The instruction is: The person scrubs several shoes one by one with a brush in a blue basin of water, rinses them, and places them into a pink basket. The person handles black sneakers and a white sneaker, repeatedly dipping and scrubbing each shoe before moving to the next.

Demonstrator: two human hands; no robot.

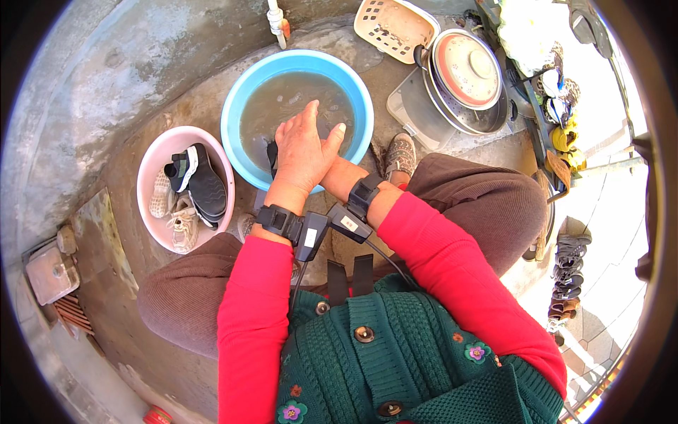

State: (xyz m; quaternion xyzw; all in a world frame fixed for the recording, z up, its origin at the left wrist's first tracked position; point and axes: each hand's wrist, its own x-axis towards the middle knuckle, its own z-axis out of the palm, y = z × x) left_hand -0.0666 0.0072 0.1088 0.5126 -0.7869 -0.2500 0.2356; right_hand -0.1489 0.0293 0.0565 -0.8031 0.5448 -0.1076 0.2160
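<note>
A blue plastic basin (229, 111) of murky water stands on the ground before me. My left hand (302, 151) is over its near side, fingers pointing towards the far side and thumb apart. My right hand (339, 172) crosses beneath it; its fingers are mostly hidden, so what they hold cannot be told. A dark object (271, 155) shows at the left edge of my left hand, partly covered. Left of the blue basin, touching or nearly touching it, a pink plastic basin (145, 183) holds a black shoe (206, 185) and several light shoes (184, 228).
A white tap pipe (275, 21) comes down beyond the blue basin. To the right are a beige plastic basket (365, 24), a metal pot with a patterned lid (458, 71) and a clear plastic box (413, 114). Several shoes (569, 270) line the sunlit paving at far right.
</note>
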